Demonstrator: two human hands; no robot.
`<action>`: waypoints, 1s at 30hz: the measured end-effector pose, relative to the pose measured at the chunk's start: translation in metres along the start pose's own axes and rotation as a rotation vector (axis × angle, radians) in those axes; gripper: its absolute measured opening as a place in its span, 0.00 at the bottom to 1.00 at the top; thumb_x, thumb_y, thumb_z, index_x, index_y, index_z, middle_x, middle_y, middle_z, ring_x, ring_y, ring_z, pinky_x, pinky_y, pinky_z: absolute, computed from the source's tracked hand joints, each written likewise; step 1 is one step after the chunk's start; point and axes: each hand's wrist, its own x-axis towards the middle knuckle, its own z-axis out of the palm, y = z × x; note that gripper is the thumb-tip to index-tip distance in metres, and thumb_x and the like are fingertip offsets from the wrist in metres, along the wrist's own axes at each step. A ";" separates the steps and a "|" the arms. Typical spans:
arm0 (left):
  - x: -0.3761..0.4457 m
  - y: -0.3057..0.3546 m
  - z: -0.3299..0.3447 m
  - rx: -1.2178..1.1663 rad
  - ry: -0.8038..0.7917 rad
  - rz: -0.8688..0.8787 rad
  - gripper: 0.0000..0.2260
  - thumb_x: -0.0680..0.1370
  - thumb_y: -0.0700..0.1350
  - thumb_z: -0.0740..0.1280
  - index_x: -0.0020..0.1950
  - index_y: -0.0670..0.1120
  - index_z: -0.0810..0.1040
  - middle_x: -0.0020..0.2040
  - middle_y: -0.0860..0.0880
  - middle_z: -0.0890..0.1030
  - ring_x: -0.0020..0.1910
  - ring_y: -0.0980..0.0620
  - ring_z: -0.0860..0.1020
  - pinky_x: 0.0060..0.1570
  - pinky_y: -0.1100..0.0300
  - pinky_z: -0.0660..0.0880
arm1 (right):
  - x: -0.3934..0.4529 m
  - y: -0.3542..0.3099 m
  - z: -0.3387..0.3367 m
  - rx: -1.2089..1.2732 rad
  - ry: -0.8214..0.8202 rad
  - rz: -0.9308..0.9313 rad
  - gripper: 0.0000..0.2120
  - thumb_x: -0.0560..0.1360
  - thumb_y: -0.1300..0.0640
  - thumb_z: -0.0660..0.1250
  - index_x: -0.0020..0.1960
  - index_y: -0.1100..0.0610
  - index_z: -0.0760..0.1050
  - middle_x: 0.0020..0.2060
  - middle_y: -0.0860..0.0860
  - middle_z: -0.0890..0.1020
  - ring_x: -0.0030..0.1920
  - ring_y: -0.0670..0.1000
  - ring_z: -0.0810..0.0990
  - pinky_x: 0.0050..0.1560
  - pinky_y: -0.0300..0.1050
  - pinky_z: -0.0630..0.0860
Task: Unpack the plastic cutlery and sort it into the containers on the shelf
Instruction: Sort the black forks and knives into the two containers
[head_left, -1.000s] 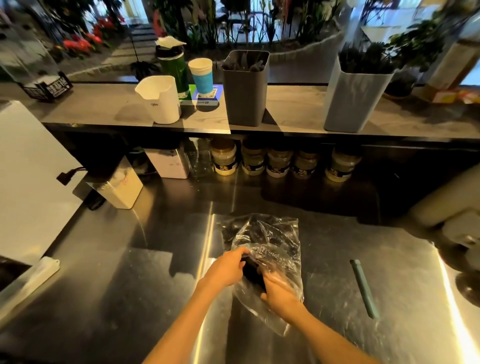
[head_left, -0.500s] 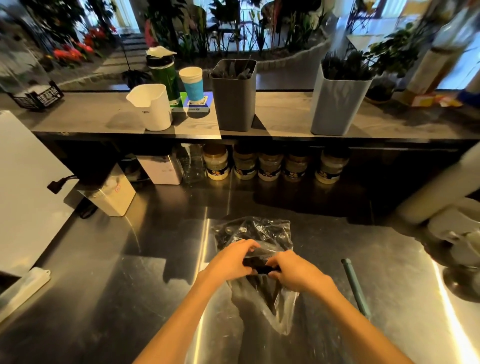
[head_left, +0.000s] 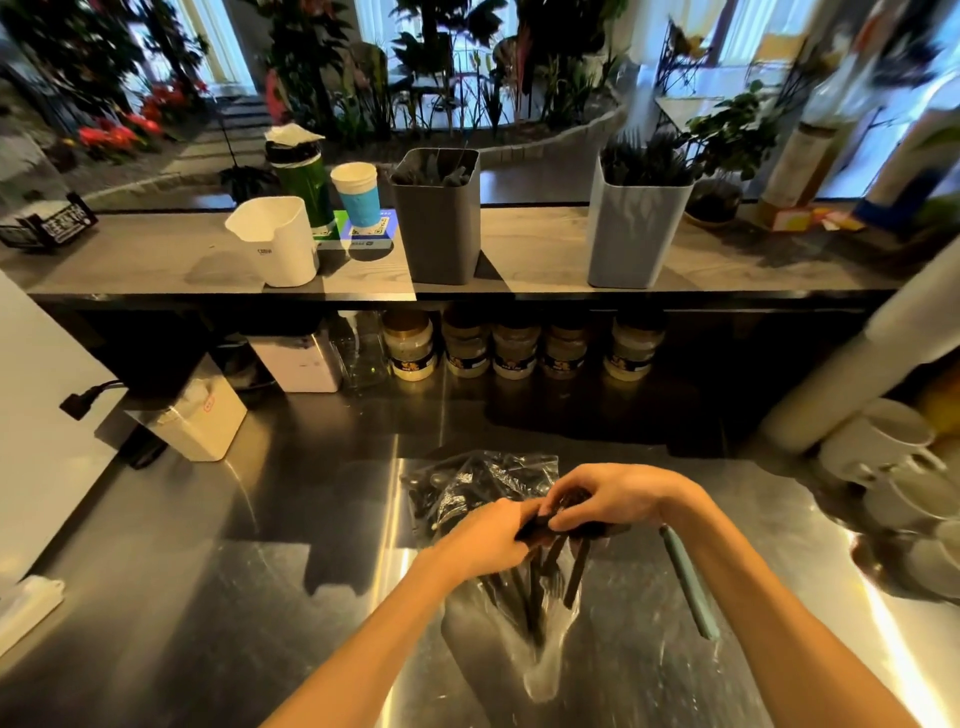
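Gripping black cutlery (head_left: 563, 566) between left hand (head_left: 485, 538), right hand (head_left: 615, 496), over plastic bag (head_left: 467, 480)

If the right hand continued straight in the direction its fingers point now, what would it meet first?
The right hand points leftward, gripping the black cutlery. Going on, it would probably meet the left hand first, which holds the same bundle over the plastic bag. Depth is unclear.

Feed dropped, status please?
Both hands, left and right, gripping black cutlery over plastic bag. Shelf containers unobstructed.
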 end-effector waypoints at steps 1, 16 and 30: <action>0.001 0.000 -0.001 -0.061 -0.025 -0.002 0.19 0.78 0.52 0.65 0.69 0.60 0.72 0.51 0.51 0.84 0.45 0.48 0.82 0.47 0.44 0.79 | -0.001 0.000 -0.003 0.038 -0.020 0.007 0.10 0.80 0.55 0.70 0.60 0.55 0.81 0.50 0.53 0.86 0.45 0.46 0.85 0.44 0.41 0.82; 0.009 0.014 -0.002 -0.605 -0.091 -0.071 0.12 0.76 0.53 0.74 0.59 0.56 0.84 0.51 0.58 0.85 0.52 0.62 0.81 0.60 0.62 0.74 | -0.001 -0.008 -0.026 0.244 0.174 0.144 0.21 0.81 0.42 0.64 0.53 0.61 0.81 0.41 0.53 0.85 0.38 0.47 0.85 0.35 0.38 0.78; 0.003 0.004 -0.013 -0.837 0.067 -0.147 0.09 0.79 0.46 0.71 0.55 0.42 0.85 0.42 0.50 0.86 0.26 0.62 0.73 0.30 0.71 0.67 | -0.007 -0.001 -0.042 0.552 0.246 -0.013 0.35 0.80 0.32 0.54 0.59 0.60 0.83 0.54 0.57 0.86 0.52 0.52 0.85 0.50 0.43 0.81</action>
